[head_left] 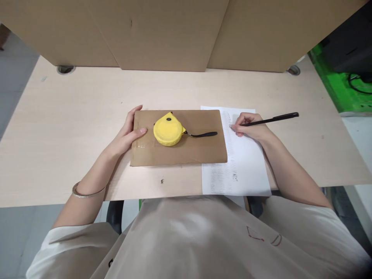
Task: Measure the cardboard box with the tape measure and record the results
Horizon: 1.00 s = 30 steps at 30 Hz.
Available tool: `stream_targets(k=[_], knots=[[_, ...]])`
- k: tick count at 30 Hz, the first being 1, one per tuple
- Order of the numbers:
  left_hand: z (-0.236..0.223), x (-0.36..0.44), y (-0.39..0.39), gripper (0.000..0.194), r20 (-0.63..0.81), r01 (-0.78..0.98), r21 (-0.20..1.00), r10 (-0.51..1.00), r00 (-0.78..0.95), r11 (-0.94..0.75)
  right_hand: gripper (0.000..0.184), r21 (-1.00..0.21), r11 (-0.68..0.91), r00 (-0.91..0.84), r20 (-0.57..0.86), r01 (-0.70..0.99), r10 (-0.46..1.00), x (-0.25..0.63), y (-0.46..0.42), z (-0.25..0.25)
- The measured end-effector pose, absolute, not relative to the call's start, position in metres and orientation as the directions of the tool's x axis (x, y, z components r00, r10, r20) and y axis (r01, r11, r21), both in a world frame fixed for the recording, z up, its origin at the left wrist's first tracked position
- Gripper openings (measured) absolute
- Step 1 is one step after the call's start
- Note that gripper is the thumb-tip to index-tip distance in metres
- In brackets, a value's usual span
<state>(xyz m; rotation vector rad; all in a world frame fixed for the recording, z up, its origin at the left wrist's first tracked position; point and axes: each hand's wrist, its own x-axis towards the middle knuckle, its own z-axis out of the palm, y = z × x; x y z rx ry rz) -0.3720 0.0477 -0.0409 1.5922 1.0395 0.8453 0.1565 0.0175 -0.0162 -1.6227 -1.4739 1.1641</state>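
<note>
My left hand point(130, 130) grips the left edge of a flat cardboard box point(197, 151), thumb on top and fingers along the side. On that box lies a yellow tape measure point(167, 131) with a black wrist strap point(205, 135) stretched to the right. My right hand point(250, 124) is closed around a black pen point(280, 117), its tip at a white sheet of paper point(247, 170). Small rows of handwritten marks run down the sheet's left part. The box covers part of the paper's left side.
Tall cardboard panels point(162, 35) stand along the back of the pale wooden table point(72, 128). Two round cable holes point(66, 69) sit near the rear corners. At the far right are a green surface point(334, 81) and a dark device point(348, 42) with a cable.
</note>
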Motion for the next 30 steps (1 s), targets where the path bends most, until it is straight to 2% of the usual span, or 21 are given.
stream_targets(k=[8, 17, 22, 30], knots=[[-0.031, -0.371, 0.044, 0.102, -0.025, 0.259, 0.962, 0.918, 0.396, -0.086, 0.067, -0.873, -0.198, -0.019, -0.231, 0.446, 0.973, 0.153, 0.015, -0.011], [-0.045, -0.367, 0.045, 0.095, 0.068, 0.169, 0.976, 0.927, 0.369, -0.139, 0.067, -0.879, -0.179, 0.028, -0.186, 0.442, 0.982, 0.158, 0.016, -0.018], [-0.045, -0.366, 0.043, 0.088, 0.076, 0.152, 0.978, 0.926, 0.37, -0.141, 0.064, -0.87, -0.196, 0.019, -0.211, 0.453, 0.977, 0.154, 0.013, -0.012], [-0.03, -0.367, 0.042, 0.094, -0.005, 0.219, 0.971, 0.914, 0.405, -0.092, 0.055, -0.878, -0.226, 0.06, -0.222, 0.422, 0.973, 0.152, 0.012, -0.008]])
